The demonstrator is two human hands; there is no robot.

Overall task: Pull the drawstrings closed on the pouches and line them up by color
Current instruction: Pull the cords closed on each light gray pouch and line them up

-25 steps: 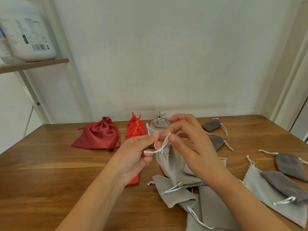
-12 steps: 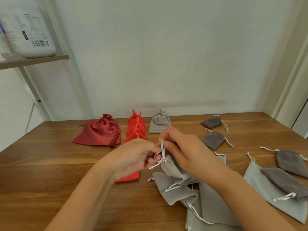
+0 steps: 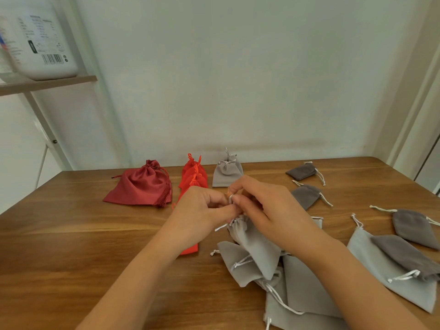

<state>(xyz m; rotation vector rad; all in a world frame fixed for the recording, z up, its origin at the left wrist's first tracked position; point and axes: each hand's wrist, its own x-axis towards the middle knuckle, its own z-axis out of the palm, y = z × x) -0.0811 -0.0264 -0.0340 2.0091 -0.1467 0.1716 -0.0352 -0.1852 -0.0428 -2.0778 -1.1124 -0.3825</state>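
Note:
A light grey pouch [image 3: 256, 246] hangs from both hands at the table's middle, its neck gathered. My left hand [image 3: 202, 210] and my right hand [image 3: 259, 206] pinch its white drawstring [image 3: 230, 198] between fingertips, close together. At the back stand a dark red satin pouch [image 3: 140, 184], a row of orange-red pouches [image 3: 194, 177] and a closed light grey pouch [image 3: 226, 173]. More light grey pouches [image 3: 242, 265] lie heaped under my hands.
Dark grey pouches [image 3: 302, 171] [image 3: 306, 195] [image 3: 412, 226] lie scattered on the right of the wooden table [image 3: 71, 246], one on a large light grey pouch [image 3: 390, 282]. A shelf [image 3: 47, 83] with a white container [image 3: 40, 39] stands at upper left.
Both hands have lowered with the grey pouch toward the table and drawn closer together on the drawstring; the loop of string has shrunk against the gathered neck.

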